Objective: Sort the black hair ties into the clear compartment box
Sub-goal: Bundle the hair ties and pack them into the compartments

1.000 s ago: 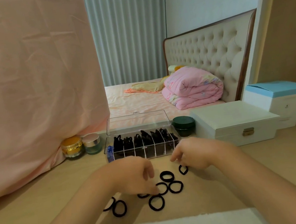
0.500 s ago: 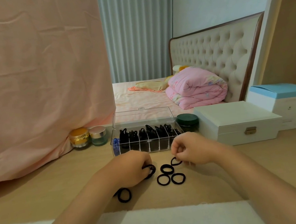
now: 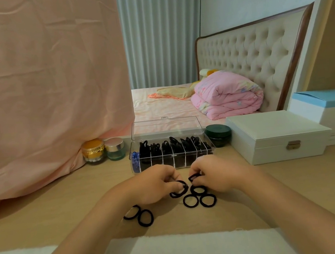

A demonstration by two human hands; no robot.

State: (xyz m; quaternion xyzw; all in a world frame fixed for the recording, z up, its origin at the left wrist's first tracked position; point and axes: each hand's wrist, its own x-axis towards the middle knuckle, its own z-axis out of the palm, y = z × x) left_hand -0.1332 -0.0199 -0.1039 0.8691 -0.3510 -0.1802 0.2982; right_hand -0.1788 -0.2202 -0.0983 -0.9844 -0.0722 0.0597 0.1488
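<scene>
The clear compartment box stands open on the wooden table, its cells packed with black hair ties and a blue one at the left end. Just in front of it, my left hand pinches a black hair tie between curled fingers. My right hand pinches another black tie close beside it. Several loose ties lie on the table: three under my right hand and two by my left wrist.
A gold-lidded jar and a silver-lidded jar stand left of the box, a dark green jar right of it. A white jewellery box and blue-topped carton fill the right. Pink cloth hangs at left.
Both hands have lifted a tie each off the table and drawn together toward the box. The camera has tilted, so the box sits nearer the hands in view.
</scene>
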